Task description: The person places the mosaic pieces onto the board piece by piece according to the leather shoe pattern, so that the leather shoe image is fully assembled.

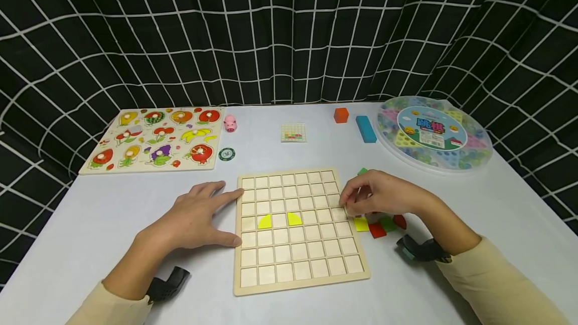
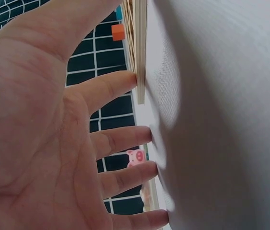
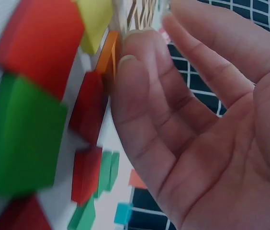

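Fingers (image 1: 229, 196) of the left hand (image 1: 191, 219) are spread, holding nothing; index and thumb tips touch the left edge of the gridded wooden board (image 1: 298, 252), which lies flat mid-tabletop (image 1: 198, 280). Right hand (image 1: 384, 194) is at the board's right edge, fingers bent; from here I can't tell if they're pinching anything. Two yellow quarter-circle pieces, one (image 1: 265, 221) in the second cell and one (image 1: 294, 218) in the fourth, sit in the board's fourth row from the far side. Loose pieces beside the board, under and near the right hand: yellow square (image 1: 361, 224), red piece (image 1: 377, 230), green piece (image 1: 388, 223), dark red piece (image 1: 399, 221). Far side, left to right: fruit puzzle (image 1: 149, 170), pink pig (image 1: 230, 123) with a round chip (image 1: 227, 154) in front, small patterned card (image 1: 293, 133), orange cube (image 1: 341, 115), blue block (image 1: 366, 129), round lidded case (image 1: 431, 137). Left wrist view: palm open, index tip against the board edge, other three fingertips down at the tabletop; pig and cube in the background. Right wrist view: fingers curved just beside an orange piece (image 3: 107, 57), contact unclear; upper fingertips blurred, so grip unconfirmed. Red and green blocks fill the left side.
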The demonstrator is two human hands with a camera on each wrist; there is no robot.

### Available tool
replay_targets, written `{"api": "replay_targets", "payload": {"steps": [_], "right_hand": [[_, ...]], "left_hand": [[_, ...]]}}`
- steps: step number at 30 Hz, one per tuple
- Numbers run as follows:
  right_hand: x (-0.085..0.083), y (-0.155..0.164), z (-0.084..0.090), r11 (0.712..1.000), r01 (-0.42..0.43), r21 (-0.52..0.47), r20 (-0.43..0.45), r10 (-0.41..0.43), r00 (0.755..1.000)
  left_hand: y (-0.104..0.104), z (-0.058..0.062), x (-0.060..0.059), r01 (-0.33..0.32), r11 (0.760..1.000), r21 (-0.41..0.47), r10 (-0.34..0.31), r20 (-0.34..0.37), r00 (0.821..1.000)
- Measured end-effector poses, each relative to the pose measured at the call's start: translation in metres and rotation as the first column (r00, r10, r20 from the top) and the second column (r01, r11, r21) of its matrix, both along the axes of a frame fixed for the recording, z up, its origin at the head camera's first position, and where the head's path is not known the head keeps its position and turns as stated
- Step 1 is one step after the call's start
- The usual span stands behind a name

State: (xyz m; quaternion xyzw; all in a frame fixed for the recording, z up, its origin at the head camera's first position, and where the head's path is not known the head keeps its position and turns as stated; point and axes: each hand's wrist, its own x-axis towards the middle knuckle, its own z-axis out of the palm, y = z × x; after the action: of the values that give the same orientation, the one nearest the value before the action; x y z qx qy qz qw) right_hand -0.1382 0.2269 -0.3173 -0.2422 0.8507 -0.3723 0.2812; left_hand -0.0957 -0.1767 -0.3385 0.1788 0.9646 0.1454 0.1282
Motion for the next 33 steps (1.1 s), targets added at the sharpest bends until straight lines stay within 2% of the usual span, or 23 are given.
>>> {"api": "replay_targets", "payload": {"steps": [5, 9, 15, 20, 23, 28, 33], "right_hand": [[0.01, 0.008, 0.001, 0.999, -0.023, 0.031, -0.038, 0.025, 0.999], [0.014, 0.006, 0.0, 0.992, -0.022, 0.122, -0.1, 0.034, 0.994], [0.021, 0.0, 0.002, 0.968, -0.017, 0.251, -0.166, 0.061, 0.984], [0.025, -0.005, 0.005, 0.944, -0.019, 0.329, -0.176, 0.081, 0.981], [0.026, -0.006, 0.005, 0.944, -0.026, 0.328, -0.16, 0.082, 0.984], [0.025, -0.005, 0.003, 0.963, -0.061, 0.262, -0.126, 0.097, 0.987], [0.019, -0.002, 0.009, 0.973, -0.081, 0.218, -0.184, 0.122, 0.975]], "left_hand": [[-0.001, 0.003, 0.0, -0.001, 1.0, -0.006, 0.001, -0.004, 1.0], [-0.003, 0.004, 0.0, -0.003, 1.0, -0.005, 0.003, -0.009, 1.0], [0.001, 0.002, 0.001, 0.003, 1.0, 0.015, -0.003, 0.003, 1.0], [0.002, 0.0, 0.002, 0.0, 1.0, 0.014, 0.0, 0.003, 1.0], [0.001, -0.001, 0.002, -0.005, 1.0, 0.009, 0.005, 0.004, 1.0], [-0.001, -0.002, 0.001, -0.008, 1.0, 0.0, 0.008, 0.003, 1.0], [0.0, -0.001, 0.001, -0.009, 1.0, 0.002, 0.009, 0.001, 1.0]]}}
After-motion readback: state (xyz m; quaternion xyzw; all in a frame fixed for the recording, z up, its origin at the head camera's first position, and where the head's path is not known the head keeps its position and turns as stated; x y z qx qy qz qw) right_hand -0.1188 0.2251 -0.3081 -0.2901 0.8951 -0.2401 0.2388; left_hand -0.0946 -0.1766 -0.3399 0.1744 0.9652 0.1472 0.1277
